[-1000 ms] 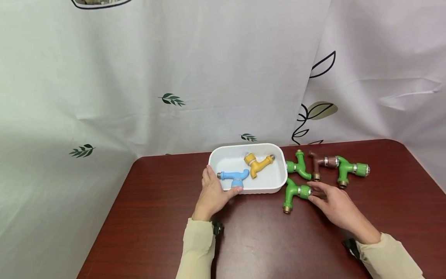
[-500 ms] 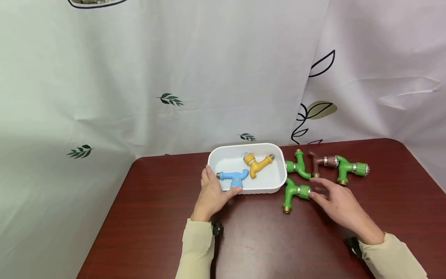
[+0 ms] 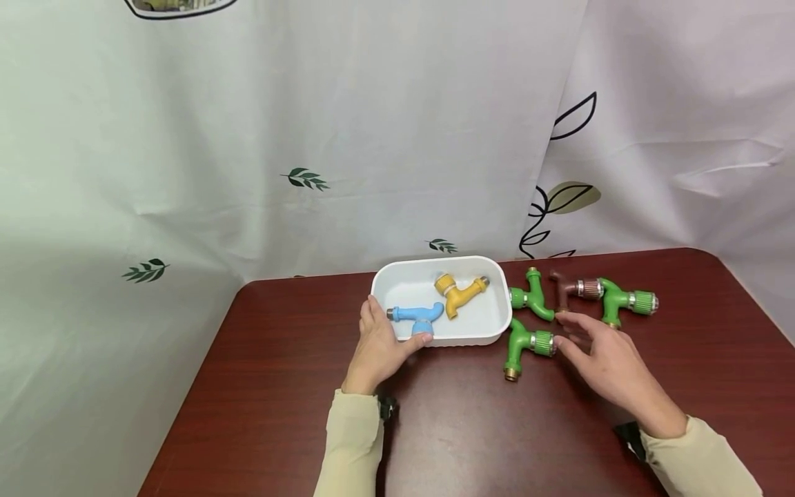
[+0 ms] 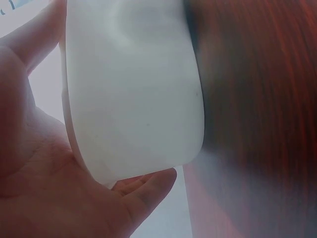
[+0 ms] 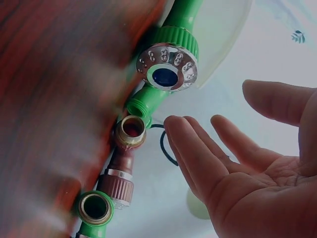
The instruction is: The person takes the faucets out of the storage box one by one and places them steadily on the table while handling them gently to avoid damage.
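My left hand [image 3: 375,352] grips the near left corner of a white plastic tray [image 3: 472,340], its thumb at the front rim and fingers along the left side. In the left wrist view the tray's outer wall [image 4: 138,99] sits between thumb and fingers. A blue tap [image 3: 415,313] and a yellow tap [image 3: 461,297] lie inside. My right hand [image 3: 611,362] holds nothing. Its thumb and fingers are spread beside the knob of the nearest green tap [image 3: 517,345]; the right wrist view shows them apart from that ribbed green knob [image 5: 176,42].
Right of the tray, another green tap [image 3: 535,298] touches or nearly touches its wall. A brown tap [image 3: 564,290] and a further green tap [image 3: 613,300] lie beyond my right hand. The dark red table [image 3: 298,386] ends at a white patterned curtain [image 3: 397,138].
My right hand has drawn slightly away from the nearest green tap's knob, its fingers shifting a little farther back and right. The left hand, tray and taps have stayed put.
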A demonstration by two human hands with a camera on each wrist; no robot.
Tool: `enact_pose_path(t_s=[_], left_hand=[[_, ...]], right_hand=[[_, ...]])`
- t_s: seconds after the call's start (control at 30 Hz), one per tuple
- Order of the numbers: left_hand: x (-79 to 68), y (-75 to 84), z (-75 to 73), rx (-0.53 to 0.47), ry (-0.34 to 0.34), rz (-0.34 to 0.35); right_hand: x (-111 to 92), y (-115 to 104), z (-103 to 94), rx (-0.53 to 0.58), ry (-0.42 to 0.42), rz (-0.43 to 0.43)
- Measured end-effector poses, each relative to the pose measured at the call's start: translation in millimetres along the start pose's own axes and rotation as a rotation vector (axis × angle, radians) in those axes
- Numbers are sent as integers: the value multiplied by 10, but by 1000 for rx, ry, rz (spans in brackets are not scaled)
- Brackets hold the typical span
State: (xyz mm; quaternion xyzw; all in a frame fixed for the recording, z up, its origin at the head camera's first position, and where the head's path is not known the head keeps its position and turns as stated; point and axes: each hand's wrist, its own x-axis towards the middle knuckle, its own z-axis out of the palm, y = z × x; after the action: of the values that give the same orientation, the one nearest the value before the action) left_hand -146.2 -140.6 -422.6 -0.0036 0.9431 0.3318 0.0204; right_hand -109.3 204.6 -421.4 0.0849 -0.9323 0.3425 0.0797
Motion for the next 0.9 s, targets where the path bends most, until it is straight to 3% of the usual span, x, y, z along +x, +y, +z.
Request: enact_pose_path(t_s=[0.27, 0.9], left_hand=[[5, 23, -5, -4, -2, -7], [14, -5, 3, 10, 9, 8]], right_hand=[[26, -49, -24, -8, 44, -28], [213, -365, 2, -5, 40, -66]])
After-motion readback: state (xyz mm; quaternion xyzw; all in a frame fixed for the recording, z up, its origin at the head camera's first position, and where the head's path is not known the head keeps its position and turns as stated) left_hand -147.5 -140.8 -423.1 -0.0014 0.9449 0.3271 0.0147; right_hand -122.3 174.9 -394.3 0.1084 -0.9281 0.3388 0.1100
